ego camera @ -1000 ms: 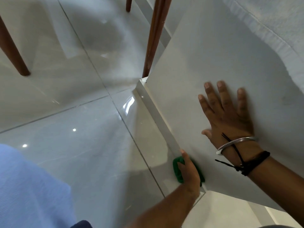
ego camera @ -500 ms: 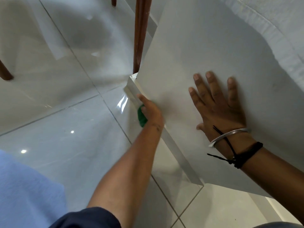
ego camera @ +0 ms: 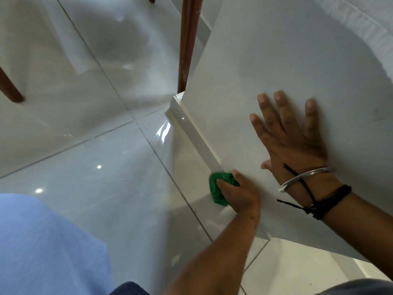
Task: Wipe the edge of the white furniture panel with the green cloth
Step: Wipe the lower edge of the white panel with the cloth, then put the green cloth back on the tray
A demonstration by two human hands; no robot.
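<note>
The white furniture panel point(ego camera: 265, 67) stands tilted on the tiled floor, its narrow edge point(ego camera: 191, 130) facing left. My left hand point(ego camera: 238, 193) is closed around a bunched green cloth point(ego camera: 217, 188) and presses it against that edge, about two thirds of the way down toward me. My right hand point(ego camera: 287, 139) lies flat on the panel's broad face with the fingers spread, holding nothing. A metal bangle and black cords sit on that wrist.
A brown wooden leg point(ego camera: 187, 43) stands right behind the panel's far corner, and another leg point(ego camera: 9, 90) is at the far left. Glossy grey floor tiles point(ego camera: 85, 167) spread to the left. Light blue fabric point(ego camera: 42, 248) fills the lower left.
My left hand with the green cloth slid up the edge to the far corner, then back down toward me. My right hand has stayed flat on the panel.
</note>
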